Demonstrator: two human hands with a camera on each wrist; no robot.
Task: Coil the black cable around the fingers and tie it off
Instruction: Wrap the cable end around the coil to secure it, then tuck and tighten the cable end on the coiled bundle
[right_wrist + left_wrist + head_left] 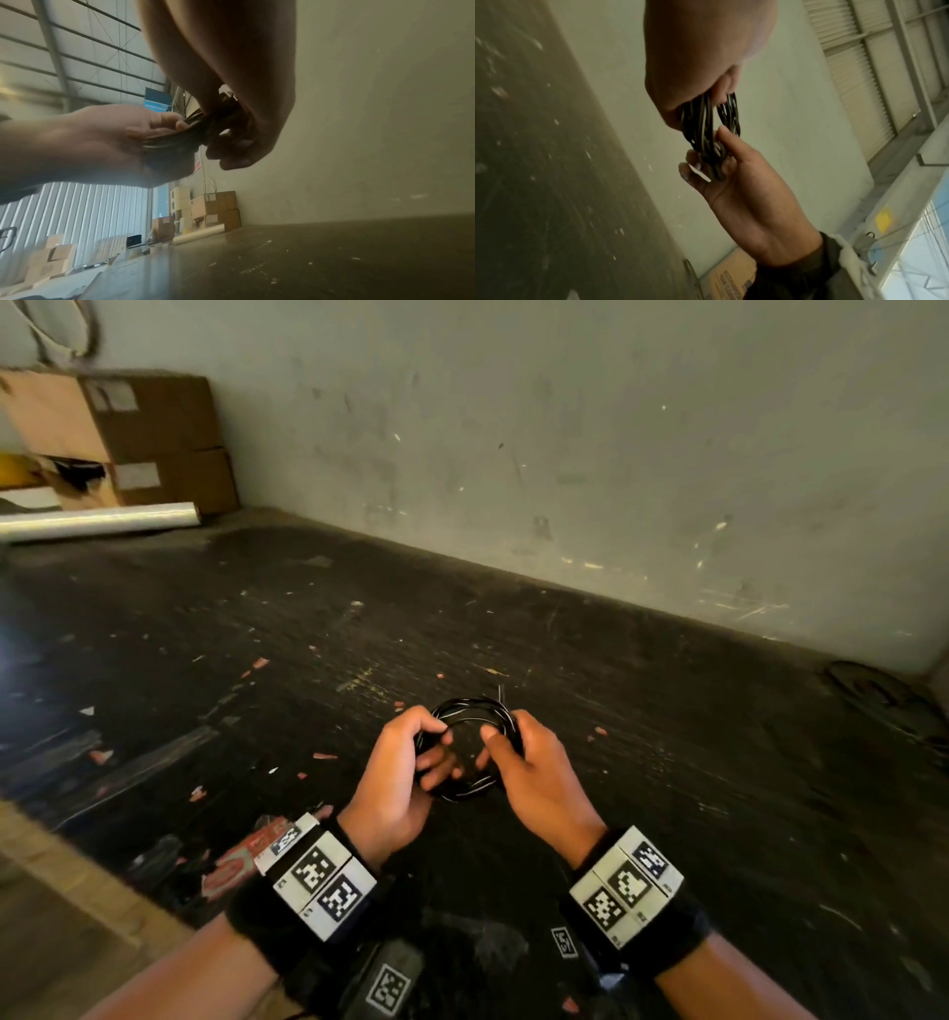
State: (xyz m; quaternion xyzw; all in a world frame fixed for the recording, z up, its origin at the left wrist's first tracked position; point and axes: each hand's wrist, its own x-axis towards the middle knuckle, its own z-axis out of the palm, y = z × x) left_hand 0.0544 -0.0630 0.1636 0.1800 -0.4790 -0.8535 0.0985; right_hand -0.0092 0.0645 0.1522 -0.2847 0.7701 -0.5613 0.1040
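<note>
The black cable (470, 713) is wound into a round coil of several loops, held above the dark worktop between both hands. My left hand (405, 757) grips the coil's left side, thumb on top and fingers curled underneath. My right hand (518, 757) grips the right side, its thumb reaching into the ring. A short loose end sticks up at the coil's far edge. In the left wrist view the coil (706, 125) shows edge-on, stretched between my left hand (700, 71) and right hand (721, 166). The right wrist view shows the bundle (195, 130) pinched by both hands.
The dark, scuffed worktop (359, 634) carries small scraps and ends at a grey wall (565, 454). Cardboard boxes (154, 439) and a white roll (97, 518) stand at the far left. A dark coiled object (873, 690) lies at the far right.
</note>
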